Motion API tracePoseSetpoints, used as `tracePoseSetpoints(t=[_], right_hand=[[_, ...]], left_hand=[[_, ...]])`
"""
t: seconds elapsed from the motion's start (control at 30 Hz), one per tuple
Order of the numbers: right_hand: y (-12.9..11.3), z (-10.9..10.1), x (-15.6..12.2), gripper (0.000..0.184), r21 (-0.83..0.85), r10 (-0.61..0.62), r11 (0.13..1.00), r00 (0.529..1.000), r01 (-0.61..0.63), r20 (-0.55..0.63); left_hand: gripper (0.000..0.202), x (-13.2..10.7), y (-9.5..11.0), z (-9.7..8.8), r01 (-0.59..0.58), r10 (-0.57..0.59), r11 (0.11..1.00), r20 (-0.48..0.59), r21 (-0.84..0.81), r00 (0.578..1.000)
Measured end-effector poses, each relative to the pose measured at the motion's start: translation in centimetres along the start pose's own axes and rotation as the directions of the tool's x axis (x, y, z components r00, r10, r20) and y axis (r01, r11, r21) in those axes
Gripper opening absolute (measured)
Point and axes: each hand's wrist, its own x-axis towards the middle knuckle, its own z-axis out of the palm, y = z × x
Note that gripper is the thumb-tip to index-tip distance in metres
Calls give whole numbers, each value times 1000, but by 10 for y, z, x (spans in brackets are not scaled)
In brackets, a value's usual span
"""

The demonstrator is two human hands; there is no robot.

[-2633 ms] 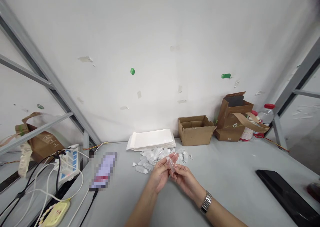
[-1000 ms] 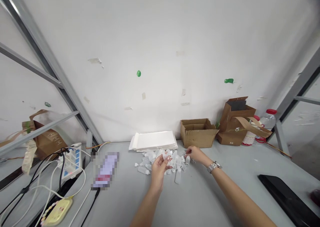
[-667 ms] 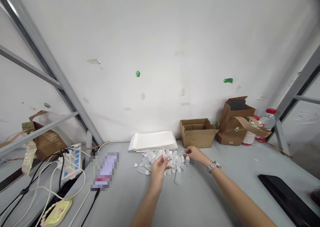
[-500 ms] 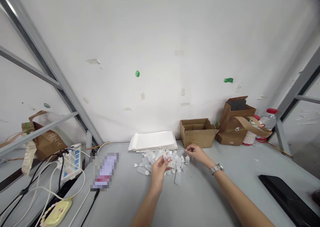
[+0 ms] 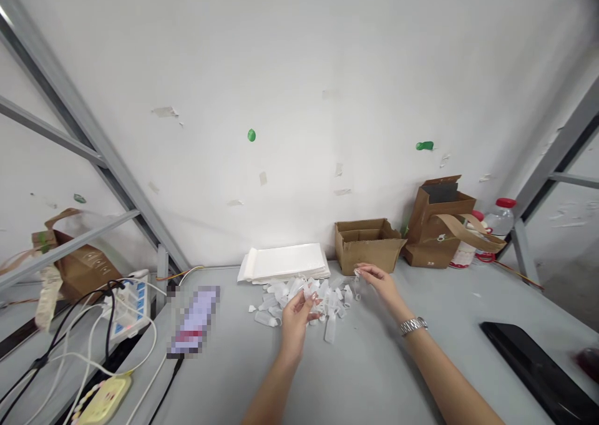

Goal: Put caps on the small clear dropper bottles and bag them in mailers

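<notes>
A loose heap of translucent white plastic pieces, among them small bottles and caps (image 5: 281,292), lies on the grey table. At the front of the heap, my left hand (image 5: 294,319) is closed with curled fingertips; what they hold blends into the pale pieces behind. One small bottle (image 5: 266,319) lies on its side to the left, and a flat clear piece (image 5: 330,329) sticks out toward me. To the right of the heap, my right hand (image 5: 378,284) pinches a small clear plastic piece (image 5: 358,290) with a ring-like lower end.
Behind the heap lie stacked white padded envelopes (image 5: 285,261), with an open cardboard box (image 5: 367,253) beside them. A brown paper bag (image 5: 428,241) and red-capped bottles stand farther right. Left are a phone (image 5: 196,319), cables and a power strip (image 5: 133,303); a black object (image 5: 524,362) lies right.
My right hand has moved slightly right and lifted a small clear piece away from the heap's edge. My left hand stays nearly in place. The view has shifted slightly.
</notes>
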Motion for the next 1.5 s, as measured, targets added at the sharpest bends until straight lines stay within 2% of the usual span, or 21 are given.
tracePoseSetpoints(t=[0.13, 0.23, 0.33, 0.4, 0.47, 0.6, 0.8, 0.97, 1.17, 1.23, 1.4, 1.5], right_hand=[[-10, -6, -7, 28, 266, 71, 960, 995, -89, 76], [-23, 0, -19, 25, 402, 66, 907, 985, -127, 162], [-33, 21, -36, 22, 387, 36, 911, 962, -143, 272], [-34, 39, -48, 22, 295, 19, 946, 927, -138, 373], [-32, 55, -57, 22, 193, -1, 977, 897, -94, 441], [-25, 64, -62, 21, 0, -92, 995, 940, 98, 329], [-24, 54, -58, 22, -132, -209, 958, 933, 256, 292], [-27, 51, -57, 27, -174, -208, 942, 904, 288, 373], [-29, 44, -55, 23, -209, -260, 897, 849, 388, 460], [-26, 46, -55, 23, -232, -252, 893, 855, 386, 452], [-19, 53, -58, 28, -373, -187, 874, 923, 312, 336], [-23, 52, -58, 20, -310, -181, 901, 914, 302, 364]], left_hand=[[38, 1, -3, 1, -12, 13, 1000, -28, 14, 1000], [38, 2, -7, 0, -62, 69, 994, -77, 92, 995], [32, 1, -9, -1, -200, 235, 934, -86, 296, 968], [28, -2, -8, -1, -275, 317, 863, -30, 423, 948], [26, -4, -7, -1, -323, 347, 810, 43, 490, 937], [27, -4, -10, -2, -386, 376, 736, 139, 556, 916], [31, -1, -17, -6, -464, 446, 617, 203, 636, 872], [30, -1, -19, -8, -546, 494, 526, 288, 652, 820], [31, 4, -26, -15, -648, 518, 394, 425, 652, 742], [33, 5, -30, -17, -665, 519, 355, 453, 657, 724], [32, 5, -35, -17, -669, 552, 288, 452, 685, 700], [31, 5, -34, -17, -660, 549, 279, 448, 698, 706]])
